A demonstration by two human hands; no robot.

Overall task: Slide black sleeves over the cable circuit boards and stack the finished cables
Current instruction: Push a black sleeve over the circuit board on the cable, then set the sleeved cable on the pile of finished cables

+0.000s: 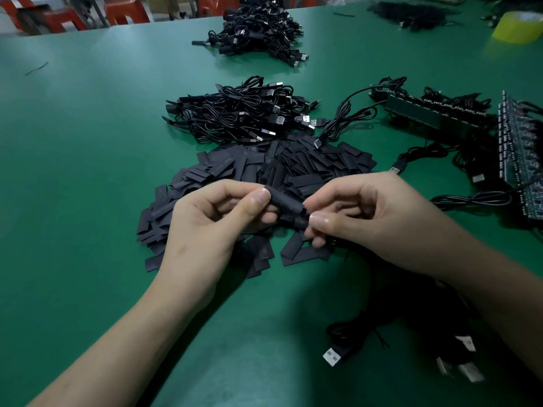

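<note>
Likely, the sleeve (286, 202), pinched by left hand (217, 212) and right hand (361, 212), risked snagging if pushed askew.

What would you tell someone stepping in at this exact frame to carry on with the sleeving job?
Hands: the left hand pinches one end of a black sleeve and the right hand pinches the other end, above the pile of loose sleeves. The fingers hide how far the board is in.
Done: a near heap of cables, apparently finished, lies beyond the sleeve pile, with a far heap behind it.
Left: seat this sleeve, stack the cable, then work through the bare circuit boards on the right.
</note>
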